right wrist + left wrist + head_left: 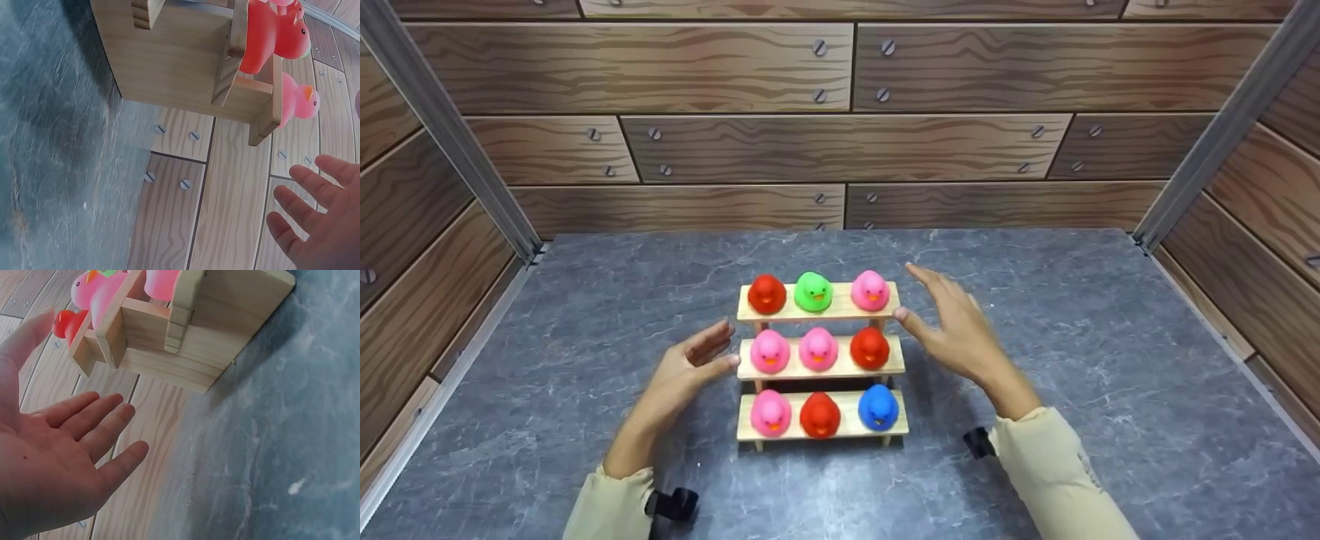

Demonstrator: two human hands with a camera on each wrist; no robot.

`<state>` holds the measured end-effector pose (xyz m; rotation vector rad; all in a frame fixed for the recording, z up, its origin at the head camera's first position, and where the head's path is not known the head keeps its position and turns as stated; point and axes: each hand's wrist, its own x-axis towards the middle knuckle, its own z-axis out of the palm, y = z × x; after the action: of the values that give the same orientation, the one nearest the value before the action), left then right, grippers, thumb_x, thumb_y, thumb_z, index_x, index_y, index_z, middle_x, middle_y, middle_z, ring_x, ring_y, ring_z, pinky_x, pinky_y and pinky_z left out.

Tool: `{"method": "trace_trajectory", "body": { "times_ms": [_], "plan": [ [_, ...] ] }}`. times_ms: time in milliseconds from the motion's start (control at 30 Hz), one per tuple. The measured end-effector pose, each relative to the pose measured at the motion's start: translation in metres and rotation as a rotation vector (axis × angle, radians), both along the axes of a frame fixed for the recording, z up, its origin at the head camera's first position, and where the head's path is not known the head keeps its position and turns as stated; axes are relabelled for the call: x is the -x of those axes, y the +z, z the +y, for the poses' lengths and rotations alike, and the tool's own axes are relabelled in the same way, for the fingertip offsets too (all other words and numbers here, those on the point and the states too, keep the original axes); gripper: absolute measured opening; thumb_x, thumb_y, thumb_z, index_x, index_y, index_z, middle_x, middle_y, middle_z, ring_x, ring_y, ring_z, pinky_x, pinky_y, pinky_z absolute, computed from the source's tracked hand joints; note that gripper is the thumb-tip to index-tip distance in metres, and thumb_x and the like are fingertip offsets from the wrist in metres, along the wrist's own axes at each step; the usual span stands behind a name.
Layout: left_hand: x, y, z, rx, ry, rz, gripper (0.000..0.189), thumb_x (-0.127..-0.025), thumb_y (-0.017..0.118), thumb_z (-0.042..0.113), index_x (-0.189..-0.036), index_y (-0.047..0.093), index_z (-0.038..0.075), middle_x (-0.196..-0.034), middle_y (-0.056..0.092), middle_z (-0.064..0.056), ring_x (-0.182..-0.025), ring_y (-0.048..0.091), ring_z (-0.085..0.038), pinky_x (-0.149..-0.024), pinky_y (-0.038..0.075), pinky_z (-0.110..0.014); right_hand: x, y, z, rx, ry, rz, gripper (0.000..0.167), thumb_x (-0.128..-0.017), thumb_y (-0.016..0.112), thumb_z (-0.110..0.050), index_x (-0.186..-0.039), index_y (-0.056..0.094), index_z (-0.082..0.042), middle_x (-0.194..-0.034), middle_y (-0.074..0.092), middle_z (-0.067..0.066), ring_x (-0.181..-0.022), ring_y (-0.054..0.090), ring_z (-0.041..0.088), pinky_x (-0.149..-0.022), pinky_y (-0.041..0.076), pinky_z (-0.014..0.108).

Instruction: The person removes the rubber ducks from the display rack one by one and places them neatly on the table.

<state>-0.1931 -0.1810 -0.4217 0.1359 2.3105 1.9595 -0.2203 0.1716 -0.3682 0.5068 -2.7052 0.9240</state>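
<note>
Atop the gray table point(1072, 315), the wooden shelf point(842, 360) carries nine ducks point(819, 349), which a stray brush from the left hand point(682, 379) or right hand point(958, 331), both beside it with fingers loose and gripping nothing, could topple.

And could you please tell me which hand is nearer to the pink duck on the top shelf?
The right hand: it is just right of the pink duck, not touching it. The left hand is farther away, on the left side of the stand.
</note>
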Motion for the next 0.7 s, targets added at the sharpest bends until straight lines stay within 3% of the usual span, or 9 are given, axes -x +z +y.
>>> {"method": "trace_trajectory", "body": {
  "times_ms": [200, 433, 700],
  "plan": [
    [0.000, -0.005, 0.001, 0.006, 0.019, -0.009, 0.067, -0.086, 0.070, 0.011, -0.144, 0.039, -0.002, -0.145, 0.045, -0.022, -0.133, 0.046, -0.036, -0.107, 0.041, -0.039, 0.005, -0.002, -0.006, 0.020, 0.028, 0.026, 0.063, -0.090, 0.065, -0.035, -0.144, 0.044, -0.009, -0.146, 0.046, 0.016, -0.136, 0.040, 0.037, -0.109, 0.026, 0.063],
    [0.003, -0.010, 0.004, 0.034, 0.063, -0.012, 0.066, -0.083, 0.073, 0.011, -0.142, 0.044, 0.001, -0.138, 0.054, -0.020, -0.126, 0.053, -0.032, -0.097, 0.047, -0.029, 0.011, -0.003, -0.014, 0.044, 0.059, 0.006, 0.061, -0.090, 0.066, -0.036, -0.142, 0.047, -0.011, -0.144, 0.049, 0.013, -0.134, 0.042, 0.037, -0.108, 0.027, 0.063],
    [0.003, -0.012, 0.007, 0.040, 0.108, -0.054, 0.064, -0.081, 0.076, 0.013, -0.139, 0.050, 0.004, -0.129, 0.060, -0.021, -0.114, 0.061, -0.028, -0.086, 0.050, -0.024, 0.018, -0.001, -0.021, 0.109, 0.079, 0.011, 0.061, -0.085, 0.073, -0.031, -0.136, 0.052, -0.006, -0.133, 0.055, 0.015, -0.120, 0.051, 0.034, -0.101, 0.038, 0.054]
  ]
}}
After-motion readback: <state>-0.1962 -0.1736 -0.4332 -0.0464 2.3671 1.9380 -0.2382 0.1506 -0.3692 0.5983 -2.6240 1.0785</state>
